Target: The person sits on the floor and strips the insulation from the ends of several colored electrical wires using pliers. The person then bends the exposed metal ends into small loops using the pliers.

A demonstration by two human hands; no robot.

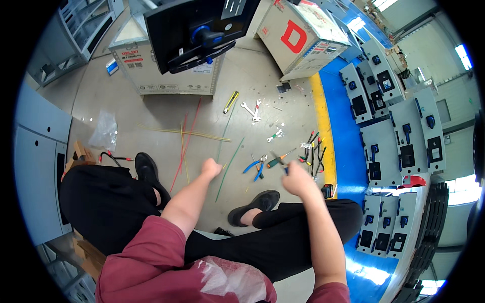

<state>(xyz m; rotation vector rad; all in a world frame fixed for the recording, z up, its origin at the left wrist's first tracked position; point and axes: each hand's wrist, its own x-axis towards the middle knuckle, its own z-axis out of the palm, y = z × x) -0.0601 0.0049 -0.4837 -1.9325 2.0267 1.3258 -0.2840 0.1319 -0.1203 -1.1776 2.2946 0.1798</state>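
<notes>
My left hand (212, 168) is closed over the floor, with a short yellow-green wire end (224, 165) showing at its fingertips. To the right, my right hand (298, 180) is closed around a slim tool with a dark blue handle (286, 170); its kind is hard to make out. Between the hands lie blue-handled cutting pliers (255, 167). A green-and-orange-handled screwdriver (277, 161) is just beyond my right hand. Green wires (230, 168), red wires (189, 132) and yellow wires (202, 135) are strewn beyond and beside my left hand.
A yellow utility knife (231, 102) and open-ended wrenches (255, 110) lie farther off. Short black cables (318, 154) are at the right, near a tape measure (327, 191). A monitor (202, 33) and crates (300, 43) stand ahead; grey cabinets (41, 151) stand left, panels (381, 154) right.
</notes>
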